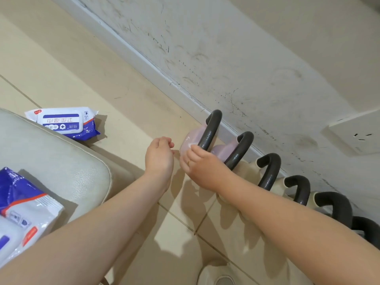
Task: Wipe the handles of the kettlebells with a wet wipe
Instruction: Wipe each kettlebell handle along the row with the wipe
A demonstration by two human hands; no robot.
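1. Head view: a row of kettlebells is seen lined up on the tiled floor (67,64) along the scuffed wall (246,48), each with a dark looped handle.
2. The far-end kettlebell (188,140), pale pink in body, is taken as the landmark; its dark handle (209,130) is arched upright above it.
3. The right hand (200,163) is laid against the near side of that pink kettlebell, fingertips at the foot of its handle; a ring (189,161) is worn on one finger.
4. A small white patch (193,145) is glimpsed at those fingertips. Whether it is a wet wipe cannot be told, and so it cannot be told whether the right grip is clenched on anything.
5. The left hand (159,156) is held just left of the pink kettlebell, apart from it, fingers loosely curled with nothing seen in them; its grip is read as released.
6. A second pink kettlebell (223,152) is stood touching the first on its right, and paler ones follow further right.
7. A closed wet wipe pack (63,122), white and blue, is seen lying on the floor well left of the pink kettlebell.
8. A pale cushion (51,161) is found left of and nearer than the pink kettlebell, and another wipe pack (22,214) is rested on it.
9. A wall socket (357,132) is mounted well to the right, above the row.
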